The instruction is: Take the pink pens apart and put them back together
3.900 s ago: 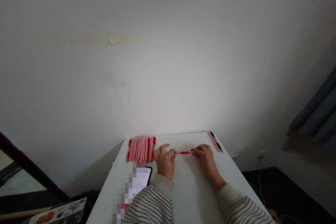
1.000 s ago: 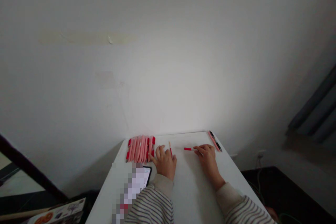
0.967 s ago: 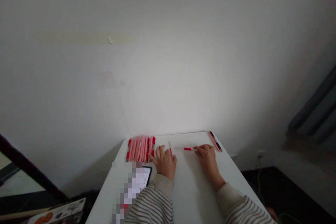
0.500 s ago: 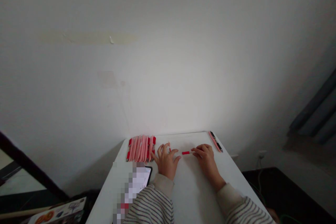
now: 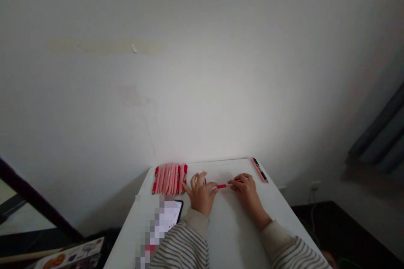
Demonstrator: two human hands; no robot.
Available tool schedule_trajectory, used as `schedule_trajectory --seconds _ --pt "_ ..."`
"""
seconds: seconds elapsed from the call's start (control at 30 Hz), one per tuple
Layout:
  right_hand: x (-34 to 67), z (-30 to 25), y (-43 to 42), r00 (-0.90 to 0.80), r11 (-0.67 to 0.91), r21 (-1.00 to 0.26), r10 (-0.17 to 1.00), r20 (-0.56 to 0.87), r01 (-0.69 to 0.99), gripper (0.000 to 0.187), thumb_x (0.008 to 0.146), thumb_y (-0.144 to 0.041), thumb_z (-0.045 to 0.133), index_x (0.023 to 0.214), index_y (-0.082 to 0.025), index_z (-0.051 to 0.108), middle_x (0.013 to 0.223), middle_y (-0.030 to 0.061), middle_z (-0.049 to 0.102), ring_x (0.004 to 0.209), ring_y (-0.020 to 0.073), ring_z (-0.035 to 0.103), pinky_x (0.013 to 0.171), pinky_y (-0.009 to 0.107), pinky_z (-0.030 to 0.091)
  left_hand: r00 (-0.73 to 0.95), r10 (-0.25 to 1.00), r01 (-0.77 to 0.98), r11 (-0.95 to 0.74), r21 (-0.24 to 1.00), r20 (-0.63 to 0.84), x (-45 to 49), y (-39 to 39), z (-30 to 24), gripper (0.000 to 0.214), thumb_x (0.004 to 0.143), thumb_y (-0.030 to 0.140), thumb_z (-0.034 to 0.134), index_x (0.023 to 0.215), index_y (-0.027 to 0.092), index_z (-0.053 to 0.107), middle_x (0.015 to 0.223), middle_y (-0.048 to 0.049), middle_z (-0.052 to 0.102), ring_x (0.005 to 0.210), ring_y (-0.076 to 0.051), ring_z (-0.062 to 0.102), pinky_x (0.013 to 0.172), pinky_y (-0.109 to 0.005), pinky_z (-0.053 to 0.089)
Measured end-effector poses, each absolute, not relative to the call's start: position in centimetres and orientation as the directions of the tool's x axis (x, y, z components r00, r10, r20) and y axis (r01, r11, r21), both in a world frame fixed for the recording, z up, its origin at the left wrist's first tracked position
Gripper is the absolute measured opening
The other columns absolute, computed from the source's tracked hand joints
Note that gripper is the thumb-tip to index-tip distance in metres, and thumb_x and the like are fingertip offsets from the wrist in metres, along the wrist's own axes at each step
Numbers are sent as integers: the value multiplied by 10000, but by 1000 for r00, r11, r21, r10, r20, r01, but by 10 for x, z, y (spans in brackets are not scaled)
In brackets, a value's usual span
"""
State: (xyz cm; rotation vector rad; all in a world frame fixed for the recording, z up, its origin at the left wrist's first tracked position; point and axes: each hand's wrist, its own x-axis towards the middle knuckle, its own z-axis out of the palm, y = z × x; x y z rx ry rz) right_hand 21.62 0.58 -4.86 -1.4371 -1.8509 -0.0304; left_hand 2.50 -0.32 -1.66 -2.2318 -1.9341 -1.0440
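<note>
In the head view, a slim red-and-white tube [image 5: 221, 186] spans the gap between the hands above the white table [image 5: 225, 231], right of the pink pens [image 5: 169, 179]; the right hand [image 5: 248, 193] pinches its pale right end, while the left hand [image 5: 201, 197] has thumb and forefinger narrowed at its red left end, whether gripping I cannot tell. It looks light, stiff and perhaps slippery, best held gently near both ends.

No readable text: phone screen [image 5: 172, 214] partly pixelated, marks too small; print on box [image 5: 82, 251] illegible.
</note>
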Motion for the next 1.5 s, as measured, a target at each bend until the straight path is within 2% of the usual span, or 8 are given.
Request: schedule_trajectory --seconds 0.33,0.57,0.83,1.2,1.5 --pt "216 -50 7 -29 334 -442 823 567 832 211 802 -210 618 933 -330 733 916 59 655 984 245 492 855 380 413 44 880 877 -261 404 474 23 0 -22 124 750 424 649 859 410 707 1314 23 515 1282 -303 326 1055 -690 36" --pt "219 -50 8 32 317 -488 814 580 813 199 816 -222 592 930 -288 740 902 76 653 954 246 501 840 381 427 1 878 876 -231 423 478 21 0 -18 129 768 356 634 871 396 701 1312 19 505 1300 -291 306 1068 -668 60" --pt "221 -58 12 103 296 -528 793 600 796 200 837 -251 557 914 -270 742 916 85 643 955 251 487 844 395 426 -51 863 884 -195 424 503 21 -1 -15 120 767 351 635 868 373 694 1331 5 489 1286 -279 335 1060 -681 95" --pt "221 -54 9 110 293 -531 792 601 795 203 849 -257 553 944 -261 733 920 84 639 961 246 483 854 391 418 -136 805 885 -163 436 577 21 -2 -10 128 755 301 623 865 297 688 1305 -44 495 1265 -272 393 1080 -642 124" --pt "221 -55 10 100 298 -518 788 608 801 213 851 -276 542 946 -275 733 915 88 641 949 251 499 850 407 422 -121 794 896 -171 411 595 22 2 -11 128 765 341 633 868 338 709 1305 -27 503 1245 -276 413 1082 -640 117"
